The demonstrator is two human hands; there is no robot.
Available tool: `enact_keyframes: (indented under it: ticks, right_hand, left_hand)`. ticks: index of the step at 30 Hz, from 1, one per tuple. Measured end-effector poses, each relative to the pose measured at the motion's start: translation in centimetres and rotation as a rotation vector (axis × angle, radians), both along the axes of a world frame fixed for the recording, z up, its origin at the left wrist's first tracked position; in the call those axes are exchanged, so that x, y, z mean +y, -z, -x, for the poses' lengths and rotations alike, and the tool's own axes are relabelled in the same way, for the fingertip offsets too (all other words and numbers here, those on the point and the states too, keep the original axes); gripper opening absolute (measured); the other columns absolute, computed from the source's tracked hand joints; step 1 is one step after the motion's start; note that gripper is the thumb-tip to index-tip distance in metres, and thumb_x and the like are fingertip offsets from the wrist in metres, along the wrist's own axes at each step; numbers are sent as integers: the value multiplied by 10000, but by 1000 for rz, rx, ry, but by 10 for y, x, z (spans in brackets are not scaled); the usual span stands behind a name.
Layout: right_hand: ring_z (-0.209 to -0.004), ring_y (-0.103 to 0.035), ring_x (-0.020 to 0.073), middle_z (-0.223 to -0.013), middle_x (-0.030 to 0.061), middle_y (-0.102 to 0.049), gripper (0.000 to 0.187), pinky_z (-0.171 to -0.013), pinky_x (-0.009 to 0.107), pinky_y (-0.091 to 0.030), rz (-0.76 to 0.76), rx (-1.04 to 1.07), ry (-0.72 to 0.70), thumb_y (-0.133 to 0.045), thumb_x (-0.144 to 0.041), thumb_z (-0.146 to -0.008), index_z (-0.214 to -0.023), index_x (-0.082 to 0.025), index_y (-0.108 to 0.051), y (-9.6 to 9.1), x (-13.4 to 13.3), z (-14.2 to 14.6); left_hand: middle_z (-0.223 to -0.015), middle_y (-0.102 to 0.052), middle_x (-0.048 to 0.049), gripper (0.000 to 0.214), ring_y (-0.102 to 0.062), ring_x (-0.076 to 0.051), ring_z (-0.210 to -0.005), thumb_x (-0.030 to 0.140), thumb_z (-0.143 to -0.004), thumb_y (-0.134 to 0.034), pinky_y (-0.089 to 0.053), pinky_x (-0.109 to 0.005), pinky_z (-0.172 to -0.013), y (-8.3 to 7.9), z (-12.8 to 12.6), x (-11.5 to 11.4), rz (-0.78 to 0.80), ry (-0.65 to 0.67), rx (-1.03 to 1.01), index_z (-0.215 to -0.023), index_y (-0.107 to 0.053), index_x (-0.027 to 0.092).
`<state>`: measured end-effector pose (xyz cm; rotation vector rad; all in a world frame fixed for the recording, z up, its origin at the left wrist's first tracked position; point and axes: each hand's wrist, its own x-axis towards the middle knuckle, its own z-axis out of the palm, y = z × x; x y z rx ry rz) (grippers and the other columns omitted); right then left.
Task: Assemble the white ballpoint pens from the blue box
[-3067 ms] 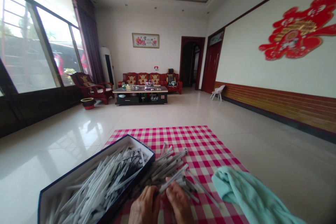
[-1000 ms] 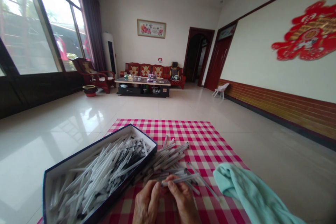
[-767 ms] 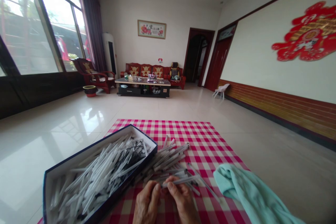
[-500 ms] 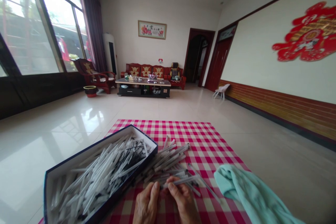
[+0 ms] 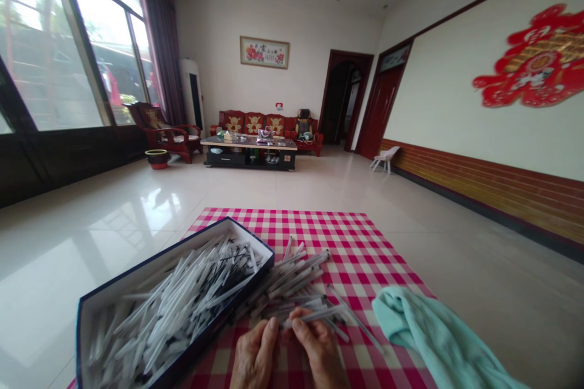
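My right hand (image 5: 317, 343) is closed, thumb against fingers, on a clear plastic tube (image 5: 323, 313) that points up and to the right. Beside it, my left hand (image 5: 256, 346) is pinched shut close to the tube's near end; whatever sits between its fingertips is hidden or too small to name. Just beyond both hands lies a loose pile of similar tubes (image 5: 294, 276), several with dark ends. To the left, a dark-blue-edged box (image 5: 246, 231) with a white inside holds many clear tubes and thin dark pieces (image 5: 182, 298).
A pink and white checked cloth (image 5: 356, 243) covers the table. A mint green cloth (image 5: 429, 328) lies crumpled at its right edge. Farther off stand a low coffee table (image 5: 249, 144), a wooden sofa (image 5: 289, 124) and a small pale chair (image 5: 385, 158) on the tiled floor.
Both hands stay almost in place, with the left thumb shifted very slightly. The tube, pile and box look the same.
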<state>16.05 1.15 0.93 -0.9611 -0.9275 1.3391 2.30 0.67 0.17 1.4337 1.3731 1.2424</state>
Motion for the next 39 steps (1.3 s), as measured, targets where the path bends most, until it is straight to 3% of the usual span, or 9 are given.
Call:
enact_keyframes:
  ticks: [5, 8, 13, 20, 27, 29, 33, 39]
  right_hand:
    - [-684, -621, 211, -731, 25, -679, 261, -657, 328, -500, -4, -23, 16, -747, -426, -681, -820, -212, -694, 0, 0, 0]
    - [-685, -628, 211, -722, 23, -679, 251, -672, 329, -502, -18, -17, -4, -739, -422, -693, -827, -214, -695, 0, 0, 0]
    - [-684, -617, 208, -732, 26, -676, 268, -679, 333, -501, -14, -34, 11, -745, -441, -678, -814, -215, -698, 2, 0, 0]
    - [-720, -608, 200, -761, 20, -678, 248, -688, 306, -488, -23, -59, 22, -736, -423, -698, -833, -219, -697, 4, -1, -1]
    - [-680, -606, 197, -723, 18, -670, 264, -668, 313, -486, -29, -57, 23, -742, -443, -683, -809, -216, -695, 1, 0, 1]
    - [-687, -610, 202, -731, 21, -673, 262, -671, 319, -488, -28, -59, 15, -737, -443, -688, -814, -217, -695, 1, 0, 1]
    - [-658, -603, 196, -703, 15, -668, 254, -650, 317, -490, -23, -44, 17, -743, -435, -682, -810, -220, -694, 0, -1, 1]
    - [-677, -611, 194, -718, 12, -675, 242, -656, 307, -491, -24, -35, 13, -747, -416, -688, -824, -224, -694, -1, 0, 0]
  left_hand:
    - [-561, -497, 36, 443, -430, -108, -513, 593, -798, -491, -351, -188, -487, -9, 2, -4, 26, 76, -70, -759, -593, 164]
    - [-524, -465, 46, 452, -415, -99, -489, 598, -802, -482, -340, -186, -477, -6, 2, -2, 27, 82, -72, -679, -552, 169]
    - [-483, -390, 54, 513, -368, -86, -470, 625, -800, -457, -304, -185, -445, 2, 0, 3, 18, -15, -36, -542, -441, 182]
    - [-550, -478, 45, 412, -410, -92, -492, 561, -793, -528, -342, -181, -462, -5, 3, -1, 59, 94, -140, -764, -590, 155]
    - [-498, -391, 50, 510, -372, -93, -485, 628, -810, -421, -317, -201, -486, 0, 1, 5, -57, -6, 37, -548, -433, 190]
    - [-485, -375, 48, 539, -358, -94, -475, 657, -806, -389, -301, -206, -465, 2, 0, 6, -28, -13, 43, -532, -418, 194]
    - [-489, -405, 42, 534, -375, -95, -463, 638, -828, -376, -300, -197, -429, 1, -1, 5, 78, 22, -49, -563, -458, 183]
    - [-535, -453, 56, 406, -390, -84, -476, 557, -790, -533, -315, -174, -437, -3, 3, -1, 66, 100, -161, -724, -572, 159]
